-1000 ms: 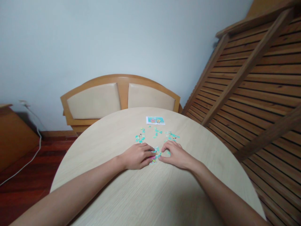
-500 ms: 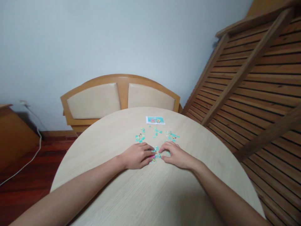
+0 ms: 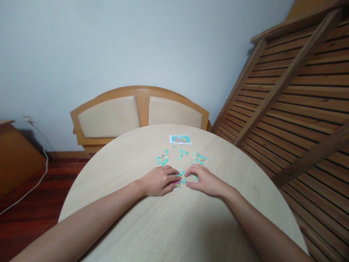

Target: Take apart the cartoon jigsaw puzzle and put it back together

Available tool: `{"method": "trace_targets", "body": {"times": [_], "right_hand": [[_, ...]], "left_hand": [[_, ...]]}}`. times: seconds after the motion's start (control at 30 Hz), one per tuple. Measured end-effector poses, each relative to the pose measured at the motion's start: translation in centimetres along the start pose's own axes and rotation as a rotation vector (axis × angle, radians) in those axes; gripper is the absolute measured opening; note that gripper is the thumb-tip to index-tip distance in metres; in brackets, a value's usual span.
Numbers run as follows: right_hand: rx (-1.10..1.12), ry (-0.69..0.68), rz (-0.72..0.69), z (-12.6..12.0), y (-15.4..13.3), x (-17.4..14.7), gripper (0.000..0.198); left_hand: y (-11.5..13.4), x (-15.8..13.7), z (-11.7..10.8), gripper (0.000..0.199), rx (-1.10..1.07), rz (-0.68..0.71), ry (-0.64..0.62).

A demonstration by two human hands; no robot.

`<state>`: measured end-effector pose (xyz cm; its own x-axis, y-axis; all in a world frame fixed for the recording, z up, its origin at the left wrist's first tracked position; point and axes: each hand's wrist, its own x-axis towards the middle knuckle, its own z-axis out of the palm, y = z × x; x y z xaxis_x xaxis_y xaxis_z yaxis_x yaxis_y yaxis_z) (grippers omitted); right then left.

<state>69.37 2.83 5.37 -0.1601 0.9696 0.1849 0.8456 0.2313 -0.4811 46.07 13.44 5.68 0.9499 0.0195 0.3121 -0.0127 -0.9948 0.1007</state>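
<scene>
A small, partly joined jigsaw puzzle [image 3: 182, 179], teal with pink and yellow bits, lies flat on the table between my hands. From its left side my left hand [image 3: 163, 180] grips it, fingers over the pieces and thumb at the near left edge; these cover part of the picture. At the right edge is my right hand [image 3: 203, 179], its thumb and forefinger curved and apart. No piece shows clearly between those fingertips. Beyond the hands lie loose puzzle pieces: a left cluster [image 3: 163, 159], a middle group [image 3: 183, 152] and a right cluster [image 3: 200, 158].
A picture card [image 3: 180, 139] in matching colours lies behind the pieces on the round pale table [image 3: 131, 156]. Past the table's far edge stands a padded wooden headboard [image 3: 109, 116]. A slatted wooden panel [image 3: 294, 94] leans at the right. A white cable [image 3: 40, 182] runs down at the left.
My right thumb and forefinger have shifted very slightly right, away from the puzzle's edge. My left hand stays almost still on the puzzle, and the loose pieces lie as before.
</scene>
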Motion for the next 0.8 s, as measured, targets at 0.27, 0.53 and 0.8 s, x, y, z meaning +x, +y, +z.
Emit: {"method": "trace_targets", "body": {"times": [0.27,0.53,0.8], "right_hand": [[-0.005,0.011,0.010,0.5,-0.2,0.1,0.017],[-0.032,0.032,-0.043,0.3,-0.9,0.1,0.016],[-0.113,0.029,-0.074,-0.2,-1.3,-0.1,0.010]], "left_hand": [[-0.1,0.0,-0.1,0.028,0.028,-0.002,-0.021],[-0.1,0.0,-0.1,0.031,0.020,0.015,-0.001],[0.0,0.0,-0.1,0.035,0.025,0.020,-0.004]]}}
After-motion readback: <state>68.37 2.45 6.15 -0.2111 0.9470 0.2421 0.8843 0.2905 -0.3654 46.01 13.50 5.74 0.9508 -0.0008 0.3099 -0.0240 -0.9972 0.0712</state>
